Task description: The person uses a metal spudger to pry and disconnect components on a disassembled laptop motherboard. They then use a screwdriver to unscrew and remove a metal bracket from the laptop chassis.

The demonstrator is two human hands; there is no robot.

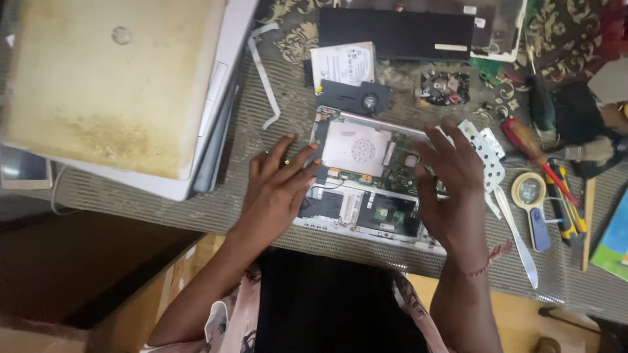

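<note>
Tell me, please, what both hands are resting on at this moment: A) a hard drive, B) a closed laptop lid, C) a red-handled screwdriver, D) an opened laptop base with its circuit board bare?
D: the left hand and right hand lie on the opened laptop base, its circuit board exposed.

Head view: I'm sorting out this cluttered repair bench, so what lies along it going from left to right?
Closed laptop → left hand → opened laptop base → right hand → magnifying glass → red-handled screwdriver.
</note>
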